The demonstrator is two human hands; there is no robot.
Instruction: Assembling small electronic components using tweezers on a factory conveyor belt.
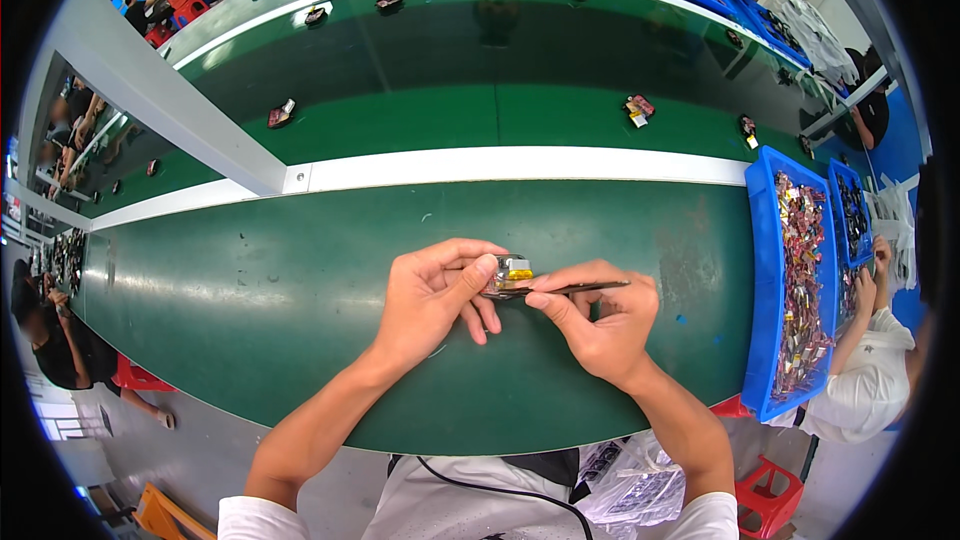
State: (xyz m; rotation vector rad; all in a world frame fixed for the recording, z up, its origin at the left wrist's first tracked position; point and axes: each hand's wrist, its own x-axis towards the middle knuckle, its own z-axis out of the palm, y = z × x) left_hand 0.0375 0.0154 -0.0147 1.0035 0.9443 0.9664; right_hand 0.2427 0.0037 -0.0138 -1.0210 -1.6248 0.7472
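Just above the green tabletop (240, 330), my left hand (428, 292) pinches a small black electronic unit with a silver and yellow part (517, 269) between thumb and fingers. My right hand (612, 332) is closed around a thin, dark, pen-like tool (598, 286), possibly tweezers. The tool's left end reaches the lower edge of the unit. My fingers partly hide both things, so I cannot tell exactly where the tip touches.
A blue bin (760, 290) of small wired parts stands at the right, beside a smaller blue bin (850, 210) and a co-worker in white (870, 380). Beyond a white rail (520, 166), a green belt (420, 120) carries several small units. A grey post (180, 80) rises at the left.
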